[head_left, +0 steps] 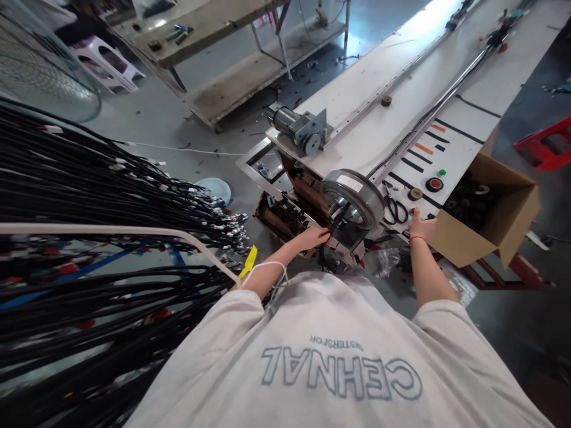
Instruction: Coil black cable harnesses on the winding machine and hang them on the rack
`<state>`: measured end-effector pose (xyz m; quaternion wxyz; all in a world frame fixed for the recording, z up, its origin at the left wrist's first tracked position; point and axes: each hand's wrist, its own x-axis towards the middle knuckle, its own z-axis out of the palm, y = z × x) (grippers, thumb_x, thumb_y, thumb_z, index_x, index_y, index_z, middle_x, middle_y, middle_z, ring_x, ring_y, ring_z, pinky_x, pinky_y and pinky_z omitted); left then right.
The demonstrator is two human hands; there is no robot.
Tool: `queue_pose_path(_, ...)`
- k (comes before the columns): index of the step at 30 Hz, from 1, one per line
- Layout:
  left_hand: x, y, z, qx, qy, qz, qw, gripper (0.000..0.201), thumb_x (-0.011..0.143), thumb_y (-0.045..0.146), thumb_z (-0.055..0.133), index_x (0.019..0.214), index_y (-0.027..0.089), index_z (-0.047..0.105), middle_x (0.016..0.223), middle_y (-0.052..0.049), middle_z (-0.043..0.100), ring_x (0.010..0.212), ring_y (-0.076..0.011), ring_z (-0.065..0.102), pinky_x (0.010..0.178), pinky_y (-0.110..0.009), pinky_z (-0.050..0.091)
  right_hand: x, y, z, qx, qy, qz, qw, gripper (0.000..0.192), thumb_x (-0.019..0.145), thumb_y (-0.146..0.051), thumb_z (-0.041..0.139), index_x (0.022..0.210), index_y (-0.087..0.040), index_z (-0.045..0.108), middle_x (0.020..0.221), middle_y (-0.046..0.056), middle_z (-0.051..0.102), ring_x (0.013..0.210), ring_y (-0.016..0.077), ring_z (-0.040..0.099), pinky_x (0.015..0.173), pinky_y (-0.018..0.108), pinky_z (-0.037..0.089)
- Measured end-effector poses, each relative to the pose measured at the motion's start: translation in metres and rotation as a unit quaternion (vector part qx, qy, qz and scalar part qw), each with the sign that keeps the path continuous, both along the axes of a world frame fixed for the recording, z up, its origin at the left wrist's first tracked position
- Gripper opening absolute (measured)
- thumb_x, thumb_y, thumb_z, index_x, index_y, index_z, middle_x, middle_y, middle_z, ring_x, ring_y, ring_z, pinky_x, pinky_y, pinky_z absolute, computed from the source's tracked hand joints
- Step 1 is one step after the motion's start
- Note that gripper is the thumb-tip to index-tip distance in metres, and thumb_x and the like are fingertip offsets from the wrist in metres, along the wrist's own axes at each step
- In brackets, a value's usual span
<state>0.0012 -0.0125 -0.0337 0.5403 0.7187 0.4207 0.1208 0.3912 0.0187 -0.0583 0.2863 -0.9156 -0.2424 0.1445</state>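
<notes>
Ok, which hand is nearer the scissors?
Right. The right hand is just to the right of the scissors; the left hand is farther off, across on the left beside the wheel.

Wheel [357, 193]: metal look, smooth, glossy round the rim; label [349, 182] on it paper-like, matt. Long worktop [392, 68]: pale, smooth, strong glare at far end. Motor [285, 119]: metal, dull sheen. Scissors [394, 205]: black plastic-looking handles, smooth. Carton [517, 208]: brown cardboard, matt. Bag [388, 261]: clear plastic, crinkled, shiny. Shirt [334, 324]: pale cloth, matt, softly creased. Cables [111, 172]: black, plastic-looking sheathing, slight sheen. Red stool [546, 145]: plastic, smooth; pale stool [104, 62] likewise plastic. Rear bench [191, 38]: worn, dull top; lower shelf [241, 89] stained, rough-looking, matt. Floor [165, 119]: grey, smooth, faintly reflective
</notes>
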Motion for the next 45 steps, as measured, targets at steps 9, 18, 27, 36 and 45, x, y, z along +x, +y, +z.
queue_pose_path(9,-0.002,-0.020,-0.011,-0.006,0.022,0.053,0.998,0.035,0.092,0.043,0.045,0.081,0.017,0.066,0.081,-0.006,0.072,0.077,-0.0181,0.064,0.076,-0.025,0.048,0.005,0.002,-0.007,0.022,-0.026,-0.033,0.999,0.068,0.078,-0.064,0.066,0.117,-0.011,0.050,0.127,0.026,0.057,0.121,0.0376,0.054,0.104,0.050,0.040)
queue_pose_path(18,-0.004,-0.044,-0.007,0.019,-0.053,0.052,0.997,0.036,0.095,0.045,0.041,0.094,0.016,0.062,0.088,-0.007,0.068,0.081,-0.0178,0.062,0.080,-0.027,0.048,0.004,0.002,-0.004,0.022,-0.019,-0.022,0.999,0.068,0.080,-0.059,0.068,0.121,-0.009,0.048,0.128,0.027,0.056,0.123,0.0377,0.053,0.104,0.049,0.041)
queue_pose_path(27,-0.003,-0.055,-0.011,-0.064,-0.094,0.200,0.973,0.052,0.093,0.065,0.035,0.089,0.017,0.057,0.070,0.000,0.055,0.067,-0.0144,0.053,0.068,-0.027,0.047,-0.001,0.001,0.002,-0.003,-0.023,-0.015,1.000,0.065,0.084,-0.058,0.062,0.122,-0.008,0.046,0.128,0.028,0.054,0.124,0.0394,0.052,0.103,0.053,0.041)
queue_pose_path(36,0.029,-0.027,-0.005,-0.066,-0.133,0.237,0.960,0.052,0.091,0.067,0.041,0.074,0.019,0.048,0.058,0.005,0.042,0.053,-0.0096,0.041,0.053,-0.023,0.036,-0.003,-0.001,0.006,0.008,-0.026,-0.020,0.999,0.064,0.084,-0.057,0.064,0.121,-0.008,0.049,0.126,0.027,0.057,0.121,0.0361,0.054,0.104,0.046,0.040)
queue_pose_path(45,0.037,-0.007,0.004,-0.092,-0.123,0.234,0.960,0.045,0.093,0.060,0.044,0.074,0.019,0.048,0.054,0.006,0.038,0.047,-0.0084,0.037,0.047,-0.022,0.030,-0.001,0.000,-0.001,0.005,-0.030,-0.033,0.999,0.067,0.082,-0.063,0.062,0.122,-0.010,0.050,0.126,0.026,0.057,0.119,0.0382,0.055,0.100,0.050,0.043)
